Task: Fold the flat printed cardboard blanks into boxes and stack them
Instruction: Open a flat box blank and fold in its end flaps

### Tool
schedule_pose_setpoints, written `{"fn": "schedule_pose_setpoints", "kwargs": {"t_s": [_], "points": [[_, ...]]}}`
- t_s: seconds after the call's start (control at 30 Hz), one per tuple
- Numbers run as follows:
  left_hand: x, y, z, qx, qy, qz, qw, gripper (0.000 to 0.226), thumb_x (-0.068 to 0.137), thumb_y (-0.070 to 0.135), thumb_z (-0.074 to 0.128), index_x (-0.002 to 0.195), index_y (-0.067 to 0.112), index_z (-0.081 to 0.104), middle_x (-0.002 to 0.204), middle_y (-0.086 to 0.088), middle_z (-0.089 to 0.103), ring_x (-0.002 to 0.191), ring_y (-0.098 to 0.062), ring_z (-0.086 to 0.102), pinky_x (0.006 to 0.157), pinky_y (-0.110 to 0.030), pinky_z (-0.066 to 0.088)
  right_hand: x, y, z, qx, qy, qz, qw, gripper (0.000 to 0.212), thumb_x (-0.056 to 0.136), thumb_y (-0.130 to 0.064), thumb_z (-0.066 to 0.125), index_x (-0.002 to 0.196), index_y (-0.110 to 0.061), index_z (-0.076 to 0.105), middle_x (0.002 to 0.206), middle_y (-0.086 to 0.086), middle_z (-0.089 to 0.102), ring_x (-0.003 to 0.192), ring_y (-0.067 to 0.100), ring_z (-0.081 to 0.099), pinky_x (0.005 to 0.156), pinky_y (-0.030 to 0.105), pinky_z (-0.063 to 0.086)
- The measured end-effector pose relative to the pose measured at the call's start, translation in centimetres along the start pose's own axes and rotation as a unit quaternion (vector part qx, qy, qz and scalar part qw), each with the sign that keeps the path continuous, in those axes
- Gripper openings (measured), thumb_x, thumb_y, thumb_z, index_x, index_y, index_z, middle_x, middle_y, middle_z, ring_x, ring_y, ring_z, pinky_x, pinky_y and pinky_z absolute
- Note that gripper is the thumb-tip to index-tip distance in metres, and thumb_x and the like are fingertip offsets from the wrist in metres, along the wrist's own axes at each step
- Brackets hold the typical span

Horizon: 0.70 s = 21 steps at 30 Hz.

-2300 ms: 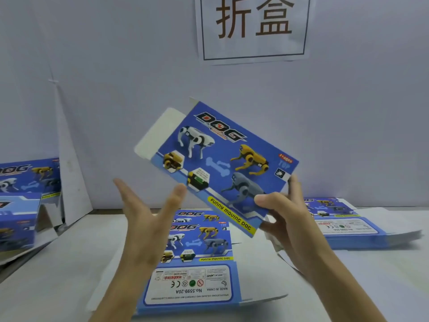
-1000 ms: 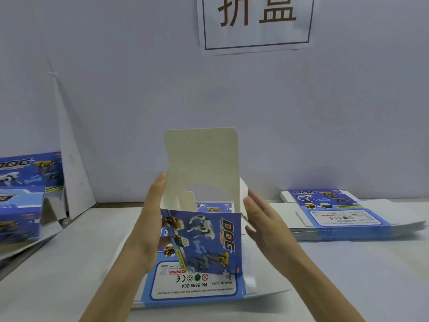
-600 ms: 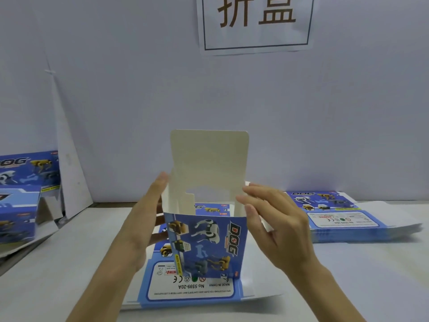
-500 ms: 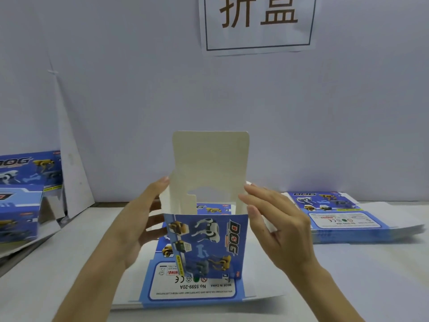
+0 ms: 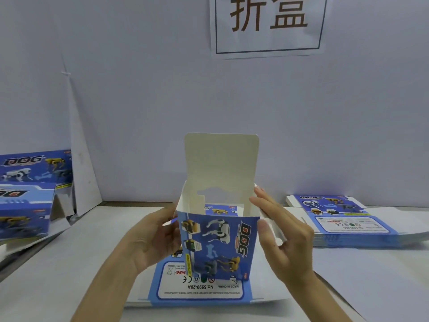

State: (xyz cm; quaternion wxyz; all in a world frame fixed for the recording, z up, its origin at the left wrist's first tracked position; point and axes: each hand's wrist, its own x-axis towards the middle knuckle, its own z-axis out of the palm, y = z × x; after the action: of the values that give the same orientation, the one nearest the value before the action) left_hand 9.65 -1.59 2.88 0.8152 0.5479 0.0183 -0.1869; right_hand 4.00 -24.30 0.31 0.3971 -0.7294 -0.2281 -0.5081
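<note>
Holding the half-made box [image 5: 218, 242] upright over the pile of flat blanks [image 5: 199, 292], the left hand [image 5: 151, 240] grips its left side and the right hand [image 5: 284, 242] pinches its right side, probably to square it before closing flaps.

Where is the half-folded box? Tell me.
In the head view, centre, the half-folded box is held upright between the left hand and right hand, over the near pile of flat blanks.
</note>
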Motion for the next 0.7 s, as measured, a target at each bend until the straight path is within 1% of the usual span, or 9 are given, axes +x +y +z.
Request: {"fn": "schedule_pose_setpoints", "kwargs": {"t_s": [0.17,0.27,0.3,0.37,0.47,0.5,0.57,0.63,0.7], "points": [[0.8,-0.4,0.8,-0.006,0.028,0.13,0.991,0.042,0.089,0.046,0.051,0.096,0.009,0.07,0.083,-0.007,0.072,0.073,-0.018,0.067,0.068,-0.032,0.051,0.6,0.4,-0.2,-0.059,-0.059,0.033,0.996,0.05,0.084,-0.023,0.064,0.132,-0.021,0.048,0.139,-0.003,0.05,0.131,0.005,0.043,0.093,0.04,0.054],[0.6,-1.2,1.5,0.055,0.01,0.237,0.97,0.028,0.091,0.034,0.054,0.105,0.014,0.068,0.098,-0.002,0.074,0.096,-0.021,0.066,0.077,-0.03,0.05,1.4,-0.1,-0.3,-0.101,-0.037,0.017,0.994,0.045,0.08,-0.029,0.066,0.123,-0.02,0.057,0.129,-0.005,0.055,0.12,0.007,0.05,0.091,0.032,0.052],[0.5,-1.7,1.8,0.101,-0.001,0.266,0.959,0.034,0.085,0.033,0.062,0.115,0.017,0.063,0.104,0.0,0.072,0.102,-0.021,0.066,0.077,-0.028,0.053,1.6,-0.3,-0.4,-0.119,-0.034,0.001,0.992,0.042,0.078,-0.03,0.068,0.117,-0.016,0.063,0.125,-0.004,0.058,0.115,0.009,0.053,0.088,0.029,0.051],[0.5,-3.2,2.9,0.169,-0.009,0.31,0.936,0.074,0.071,0.032,0.08,0.135,0.028,0.044,0.119,0.008,0.066,0.107,-0.014,0.064,0.075,-0.025,0.056,1.7,-0.7,-0.3,-0.161,-0.038,-0.019,0.986,0.037,0.077,-0.033,0.069,0.107,-0.012,0.07,0.117,0.003,0.065,0.108,0.016,0.057,0.085,0.026,0.049],[0.3,-6.2,5.4,0.249,0.086,0.373,0.89,0.117,0.048,0.069,0.078,0.138,0.063,0.003,0.142,0.029,0.029,0.126,0.005,0.04,0.092,-0.02,0.048,1.8,-1.6,0.4,-0.201,-0.041,-0.003,0.979,0.035,0.08,-0.037,0.064,0.102,-0.01,0.071,0.114,0.008,0.067,0.105,0.023,0.061,0.083,0.025,0.047],[0.3,-7.1,6.1,0.296,0.114,0.386,0.866,0.123,0.043,0.08,0.07,0.138,0.061,-0.006,0.145,0.028,0.018,0.132,0.004,0.03,0.097,-0.024,0.045,1.8,-1.9,0.5,-0.2,-0.042,0.012,0.979,0.037,0.082,-0.04,0.059,0.1,-0.01,0.071,0.115,0.01,0.067,0.106,0.026,0.061,0.082,0.026,0.048],[0.8,-8.6,6.6,0.387,0.161,0.394,0.818,0.131,0.041,0.09,0.058,0.145,0.042,-0.004,0.156,0.009,0.003,0.142,-0.015,0.018,0.107,-0.041,0.038,1.9,-2.4,0.6,-0.188,-0.06,0.024,0.98,0.044,0.084,-0.046,0.049,0.094,-0.008,0.07,0.114,0.013,0.067,0.105,0.027,0.06,0.077,0.027,0.05],[1.1,-8.9,6.5,0.404,0.188,0.393,0.804,0.125,0.042,0.082,0.061,0.144,0.038,0.005,0.157,-0.002,0.006,0.142,-0.021,0.018,0.108,-0.048,0.038,2.1,-2.7,0.3,-0.173,-0.085,0.01,0.981,0.046,0.085,-0.05,0.05,0.092,-0.009,0.07,0.113,0.01,0.067,0.106,0.018,0.055,0.076,0.021,0.049],[1.2,-8.5,6.0,0.38,0.186,0.409,0.809,0.13,0.046,0.066,0.076,0.14,0.049,-0.012,0.152,0.009,0.011,0.136,-0.014,0.024,0.103,-0.043,0.042,2.6,-3.1,-0.3,-0.126,-0.071,0.029,0.989,0.042,0.087,-0.053,0.055,0.099,-0.015,0.07,0.112,-0.002,0.066,0.107,0.009,0.054,0.079,0.016,0.05]]}}
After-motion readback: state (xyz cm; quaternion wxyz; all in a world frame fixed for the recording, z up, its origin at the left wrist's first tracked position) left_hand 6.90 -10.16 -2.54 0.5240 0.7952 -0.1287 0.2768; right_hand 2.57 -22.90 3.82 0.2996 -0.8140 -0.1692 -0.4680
